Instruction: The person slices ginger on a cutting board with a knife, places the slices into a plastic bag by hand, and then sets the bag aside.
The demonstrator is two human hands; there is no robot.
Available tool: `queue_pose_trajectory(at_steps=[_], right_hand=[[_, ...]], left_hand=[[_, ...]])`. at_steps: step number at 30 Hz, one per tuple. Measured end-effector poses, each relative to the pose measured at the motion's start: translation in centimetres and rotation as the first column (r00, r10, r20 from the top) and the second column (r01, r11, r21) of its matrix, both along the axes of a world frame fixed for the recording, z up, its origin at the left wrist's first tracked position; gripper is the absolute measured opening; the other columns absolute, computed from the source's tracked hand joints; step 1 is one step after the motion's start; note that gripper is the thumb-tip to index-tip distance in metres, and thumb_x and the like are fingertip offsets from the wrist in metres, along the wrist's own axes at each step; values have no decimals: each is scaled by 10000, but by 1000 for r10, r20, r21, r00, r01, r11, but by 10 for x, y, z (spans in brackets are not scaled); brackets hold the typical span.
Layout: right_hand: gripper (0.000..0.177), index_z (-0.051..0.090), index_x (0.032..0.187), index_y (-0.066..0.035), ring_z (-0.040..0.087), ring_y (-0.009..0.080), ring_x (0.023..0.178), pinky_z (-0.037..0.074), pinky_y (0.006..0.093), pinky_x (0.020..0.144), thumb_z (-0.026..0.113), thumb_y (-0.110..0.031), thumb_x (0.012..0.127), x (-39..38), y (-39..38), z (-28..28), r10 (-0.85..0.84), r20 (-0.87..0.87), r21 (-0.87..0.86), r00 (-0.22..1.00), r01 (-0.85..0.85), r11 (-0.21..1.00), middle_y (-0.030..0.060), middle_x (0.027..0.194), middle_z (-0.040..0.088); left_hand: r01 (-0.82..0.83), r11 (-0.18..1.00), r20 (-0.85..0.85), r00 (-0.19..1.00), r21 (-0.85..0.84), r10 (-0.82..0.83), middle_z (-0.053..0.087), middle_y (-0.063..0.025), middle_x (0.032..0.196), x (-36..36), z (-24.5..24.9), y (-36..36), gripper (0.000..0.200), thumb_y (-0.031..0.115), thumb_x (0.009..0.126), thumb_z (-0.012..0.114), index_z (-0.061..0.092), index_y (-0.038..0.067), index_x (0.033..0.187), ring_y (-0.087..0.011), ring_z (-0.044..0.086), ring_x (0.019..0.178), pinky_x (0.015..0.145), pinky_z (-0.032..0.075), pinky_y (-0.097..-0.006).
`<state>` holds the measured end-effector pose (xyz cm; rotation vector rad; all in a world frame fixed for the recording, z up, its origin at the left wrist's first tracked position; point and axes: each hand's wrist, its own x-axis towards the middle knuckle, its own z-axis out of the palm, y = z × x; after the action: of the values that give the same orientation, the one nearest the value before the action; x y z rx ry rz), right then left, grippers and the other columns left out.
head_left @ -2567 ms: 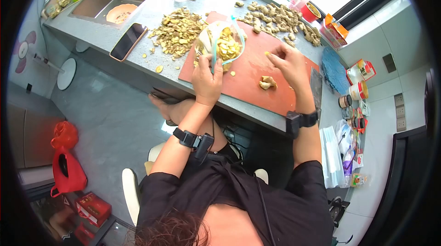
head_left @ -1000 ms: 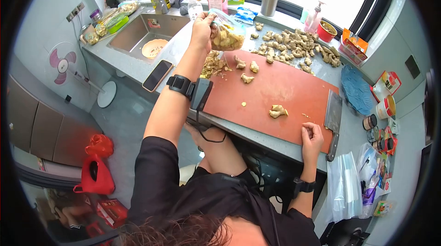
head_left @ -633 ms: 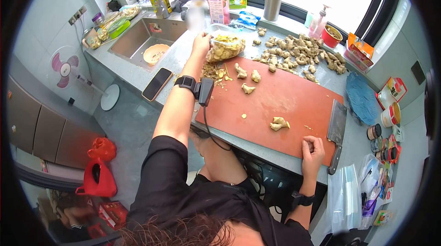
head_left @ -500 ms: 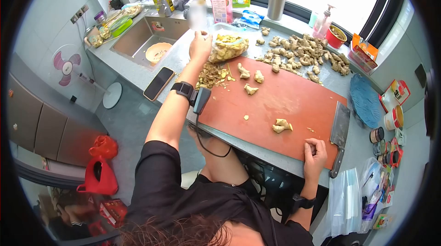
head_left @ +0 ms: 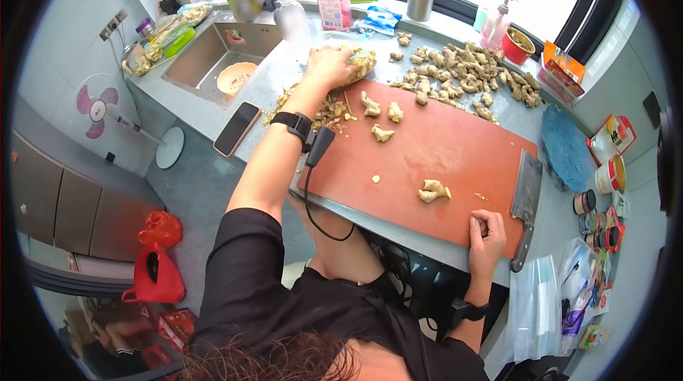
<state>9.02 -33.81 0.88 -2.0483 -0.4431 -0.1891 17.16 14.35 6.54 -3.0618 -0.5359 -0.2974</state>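
Observation:
My left hand (head_left: 331,66) reaches across to the clear plastic bag of ginger pieces (head_left: 363,62), its fingers bent over the near side of the bag. Beneath that wrist lies a heap of ginger peelings (head_left: 326,113). My right hand (head_left: 488,236) rests at the near edge of the reddish cutting board (head_left: 427,143), fingers curled in, with nothing visible in them. Close to it are a peeled ginger piece (head_left: 433,191) on the board and a cleaver (head_left: 526,196) along the right edge. Several other ginger pieces (head_left: 382,133) sit near the far left corner.
Unpeeled ginger roots (head_left: 462,68) are piled behind the board. A plastic bottle (head_left: 292,19) stands beside the sink (head_left: 186,61), and a phone (head_left: 237,129) lies at the counter's left edge. A blue leaf-shaped plate (head_left: 564,146) and jars (head_left: 585,202) line the right.
My left hand has moved right onto the bag of ginger, away from the bottle, which now shows in full. The view has shifted slightly. My right hand stays put.

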Motion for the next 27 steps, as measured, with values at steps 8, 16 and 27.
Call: queue_pose_trajectory(at_steps=[8, 16, 27], right_hand=[[72, 705, 997, -10, 469, 102, 660, 398, 268, 610, 683, -6, 929, 0, 0, 0, 6, 29, -11, 1000, -6, 1000, 24, 858, 545], [73, 706, 1001, -3, 493, 122, 654, 413, 285, 611, 692, -30, 934, 1, -2, -2, 16, 69, 8, 997, -17, 1000, 45, 848, 563], [72, 704, 1003, 10, 462, 95, 671, 389, 266, 609, 689, -42, 956, -2, -2, -4, 14, 98, 18, 995, -16, 1000, 20, 837, 540]], left_hand=[[124, 984, 440, 882, 128, -168, 654, -102, 1351, -41, -9, -33, 427, 270, 895, 742, 672, 109, 1284, -347, 562, 1294, 1109, 420, -481], [552, 798, 401, 806, -243, -435, 720, -107, 1102, -97, -24, -156, 286, 191, 879, 748, 722, 110, 1152, -294, 643, 1139, 979, 477, -446], [575, 705, 477, 797, -415, -370, 682, -68, 1123, -122, -64, -236, 383, 232, 859, 782, 680, 117, 1209, -286, 595, 1134, 1002, 435, -437]])
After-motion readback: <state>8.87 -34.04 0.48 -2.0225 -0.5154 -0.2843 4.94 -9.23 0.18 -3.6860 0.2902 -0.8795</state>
